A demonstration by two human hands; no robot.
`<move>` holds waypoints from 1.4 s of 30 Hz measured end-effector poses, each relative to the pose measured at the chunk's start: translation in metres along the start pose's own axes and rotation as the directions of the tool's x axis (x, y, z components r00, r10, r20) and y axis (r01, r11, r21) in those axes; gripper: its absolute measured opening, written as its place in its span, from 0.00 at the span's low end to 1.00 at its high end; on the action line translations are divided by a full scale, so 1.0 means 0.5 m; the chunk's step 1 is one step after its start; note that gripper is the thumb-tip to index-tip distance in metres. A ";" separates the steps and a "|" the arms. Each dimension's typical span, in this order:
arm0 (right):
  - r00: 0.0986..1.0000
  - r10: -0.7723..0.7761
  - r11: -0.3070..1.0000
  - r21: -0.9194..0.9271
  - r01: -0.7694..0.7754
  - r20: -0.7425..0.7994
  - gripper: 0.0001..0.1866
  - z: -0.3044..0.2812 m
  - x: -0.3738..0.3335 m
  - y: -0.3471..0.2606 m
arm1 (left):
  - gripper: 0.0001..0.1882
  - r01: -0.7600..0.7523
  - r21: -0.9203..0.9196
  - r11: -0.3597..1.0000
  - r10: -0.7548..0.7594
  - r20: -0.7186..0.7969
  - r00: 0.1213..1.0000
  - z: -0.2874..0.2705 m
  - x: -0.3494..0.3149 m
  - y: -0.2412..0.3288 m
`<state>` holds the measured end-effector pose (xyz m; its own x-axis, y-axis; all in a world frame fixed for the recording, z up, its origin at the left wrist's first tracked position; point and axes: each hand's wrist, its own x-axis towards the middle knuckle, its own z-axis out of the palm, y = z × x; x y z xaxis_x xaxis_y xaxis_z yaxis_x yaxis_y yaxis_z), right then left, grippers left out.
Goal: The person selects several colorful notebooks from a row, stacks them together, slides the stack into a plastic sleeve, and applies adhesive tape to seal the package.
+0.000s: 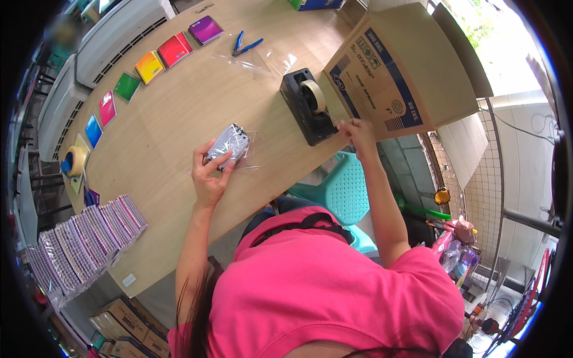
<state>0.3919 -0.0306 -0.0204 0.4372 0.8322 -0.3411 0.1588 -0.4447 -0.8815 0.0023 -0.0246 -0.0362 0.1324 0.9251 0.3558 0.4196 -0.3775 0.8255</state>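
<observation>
My left hand [209,173] is closed around a small pack in shiny clear plastic [231,142], resting on the table. Silvery grey covers and dark spiral binding show through the wrap, and loose film sticks out to its right. At the near end of a black tape dispenser [292,98], my right hand [360,136] pinches the end of a strip of clear tape between thumb and fingertips. A cream-coloured tape roll [315,95] sits in the dispenser.
Small notebooks in several colours, such as a yellow one [149,67], line the far left edge. Blue nippers [245,46] lie at the back beside clear film. A large cardboard box [382,77] stands right. Wrapped spiral notebooks [89,244] fill the near left. A turquoise stool [343,191] is below the table edge.
</observation>
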 end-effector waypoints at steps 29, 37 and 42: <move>0.954 0.251 0.953 -0.130 -0.274 -0.166 0.23 0.014 -0.043 0.295 | 0.14 -0.058 0.046 0.997 0.058 0.006 0.998 0.013 0.002 0.007; 0.917 -0.287 0.895 -0.418 0.154 -0.277 0.22 -0.047 -0.114 0.293 | 0.14 -0.012 0.048 0.999 0.012 0.003 1.000 0.012 -0.005 0.007; 0.960 -0.260 0.944 -0.235 0.230 -0.102 0.16 -0.008 0.018 0.082 | 0.14 -0.004 0.032 0.999 0.004 0.006 1.000 0.008 -0.003 0.016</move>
<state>0.4060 -0.0427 -0.0582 0.4687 0.8809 -0.0655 0.4583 -0.3060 -0.8344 0.0089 -0.0290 -0.0318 0.1395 0.9240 0.3560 0.4480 -0.3795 0.8095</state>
